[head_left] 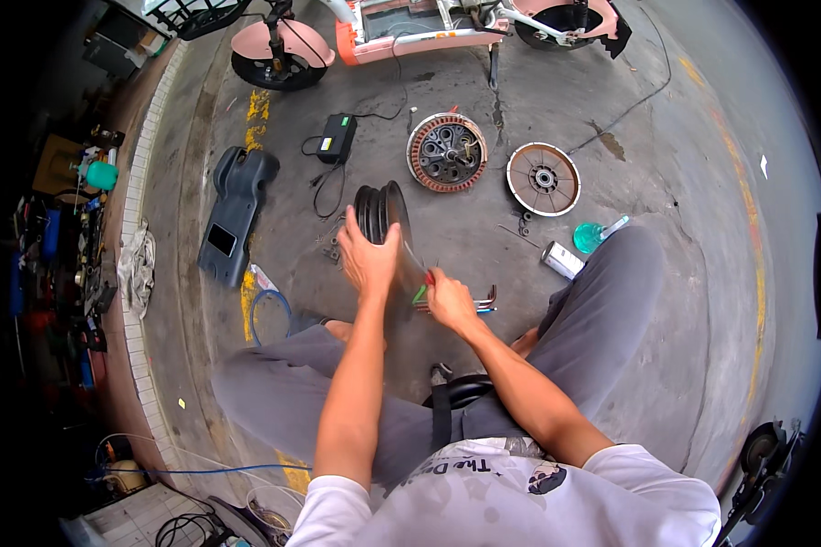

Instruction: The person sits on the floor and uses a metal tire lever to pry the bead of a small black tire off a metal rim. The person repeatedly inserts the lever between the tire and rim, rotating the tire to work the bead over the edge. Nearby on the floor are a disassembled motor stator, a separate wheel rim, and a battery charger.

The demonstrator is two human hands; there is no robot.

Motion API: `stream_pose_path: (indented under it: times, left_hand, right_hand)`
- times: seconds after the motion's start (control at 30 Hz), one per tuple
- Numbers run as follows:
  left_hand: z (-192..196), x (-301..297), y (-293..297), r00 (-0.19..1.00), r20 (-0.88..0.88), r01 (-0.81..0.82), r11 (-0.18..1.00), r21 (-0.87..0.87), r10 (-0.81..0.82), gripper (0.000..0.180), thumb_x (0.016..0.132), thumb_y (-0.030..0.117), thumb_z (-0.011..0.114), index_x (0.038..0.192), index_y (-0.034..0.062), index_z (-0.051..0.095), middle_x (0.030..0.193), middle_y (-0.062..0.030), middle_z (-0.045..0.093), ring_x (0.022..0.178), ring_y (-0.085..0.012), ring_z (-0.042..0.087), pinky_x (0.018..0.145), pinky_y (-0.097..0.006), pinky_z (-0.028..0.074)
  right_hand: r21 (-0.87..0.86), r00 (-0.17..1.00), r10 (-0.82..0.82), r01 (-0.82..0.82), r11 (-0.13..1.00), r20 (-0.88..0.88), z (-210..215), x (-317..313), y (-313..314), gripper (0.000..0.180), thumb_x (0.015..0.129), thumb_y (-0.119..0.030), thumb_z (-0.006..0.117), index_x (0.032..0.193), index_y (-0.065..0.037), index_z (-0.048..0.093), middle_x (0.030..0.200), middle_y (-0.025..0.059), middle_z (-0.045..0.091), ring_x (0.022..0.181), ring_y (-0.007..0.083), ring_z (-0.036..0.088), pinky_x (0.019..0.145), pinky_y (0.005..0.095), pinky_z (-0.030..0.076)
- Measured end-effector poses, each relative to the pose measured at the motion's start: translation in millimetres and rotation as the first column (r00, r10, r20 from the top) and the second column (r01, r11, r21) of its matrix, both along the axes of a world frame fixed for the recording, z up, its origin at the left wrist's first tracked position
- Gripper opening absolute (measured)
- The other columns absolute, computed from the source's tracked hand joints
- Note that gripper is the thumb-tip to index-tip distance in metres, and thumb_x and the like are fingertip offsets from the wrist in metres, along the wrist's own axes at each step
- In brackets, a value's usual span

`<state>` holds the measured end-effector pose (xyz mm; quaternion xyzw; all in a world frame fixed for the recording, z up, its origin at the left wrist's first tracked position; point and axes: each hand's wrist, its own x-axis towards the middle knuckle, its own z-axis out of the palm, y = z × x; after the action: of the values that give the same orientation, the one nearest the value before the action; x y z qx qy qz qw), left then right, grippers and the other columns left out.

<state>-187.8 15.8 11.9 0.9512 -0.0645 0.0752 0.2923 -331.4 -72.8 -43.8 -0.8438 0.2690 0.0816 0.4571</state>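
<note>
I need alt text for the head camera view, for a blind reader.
A seated person steadies an upright black wheel rim with the left hand, while the right hand grips a small tool beside it. A copper-wound motor stator and round cover lie on the concrete floor.

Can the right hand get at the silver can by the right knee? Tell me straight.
Probably yes. The right hand is at the tools by the wheel rim, and the silver can lies on bare concrete beside the right thigh, nothing between.

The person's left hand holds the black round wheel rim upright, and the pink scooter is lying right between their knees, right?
Not quite. The left hand does hold the black round wheel rim upright, but the head view shows the pink scooter parked across the concrete, beyond the motor parts.
</note>
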Motion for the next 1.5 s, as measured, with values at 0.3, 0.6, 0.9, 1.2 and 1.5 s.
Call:
stream_pose_path:
  times: [0.3,0.6,0.9,1.2,1.5]
  left_hand:
    - [-2.1,53.5,0.9,0.999,-0.022,-0.03,0.999,-0.021,0.029,0.061,0.086,0.043,0.082,0.143,0.0243,0.07,0.146,-0.0136,0.06,0.122,-0.0387,0.068,0.098,-0.052,0.056]
    - [-11.9,92.8,23.9,0.99,0.0,0.141,0.987,-0.076,-0.142,0.054,0.088,0.034,0.071,0.141,0.0264,0.074,0.155,-0.0039,0.063,0.125,-0.0354,0.069,0.107,-0.045,0.055]
    - [-2.3,143.8,36.7,0.989,-0.144,-0.006,0.985,-0.171,-0.019,0.046,0.088,0.035,0.069,0.132,0.0257,0.079,0.129,-0.0106,0.077,0.115,-0.0398,0.073,0.101,-0.045,0.057]
    - [2.2,176.3,31.3,0.948,-0.318,0.002,0.997,-0.073,-0.025,0.05,0.086,0.043,0.069,0.133,0.0273,0.079,0.123,-0.0192,0.077,0.111,-0.0428,0.073,0.1,-0.049,0.058]
    - [23.7,180.5,11.3,0.916,-0.397,0.045,0.998,-0.047,-0.059,0.048,0.088,0.044,0.07,0.132,0.0281,0.079,0.12,-0.02,0.078,0.114,-0.043,0.071,0.101,-0.048,0.057]
  right_hand:
    - [0.224,0.998,-0.018,0.004,0.975,0.057,-11.5,-0.1,16.8,0.051,0.104,-0.024,0.05,0.15,-0.004,0.054,0.133,0.0329,0.068,0.122,0.0531,0.064,0.106,0.056,0.049]
    - [0.377,0.99,-0.125,0.141,0.916,-0.066,-21.6,34.6,31.8,0.052,0.11,-0.033,0.047,0.156,-0.01,0.055,0.138,0.0296,0.067,0.13,0.0491,0.063,0.109,0.0516,0.049]
    - [0.195,0.995,-0.093,0.084,0.977,0.035,-55.1,89.6,23.5,0.046,0.112,-0.033,0.049,0.147,-0.009,0.065,0.125,0.0292,0.073,0.123,0.0487,0.067,0.105,0.049,0.054]
    - [0.102,0.997,-0.037,0.031,0.994,0.063,-45.1,97.6,10.1,0.044,0.111,-0.034,0.052,0.145,-0.01,0.067,0.114,0.0308,0.074,0.112,0.0427,0.075,0.096,0.0519,0.056]
    - [0.11,0.998,-0.045,0.041,0.993,0.034,-49.5,125.6,7.3,0.044,0.111,-0.035,0.053,0.145,-0.011,0.067,0.115,0.0287,0.074,0.113,0.0502,0.069,0.097,0.0519,0.055]
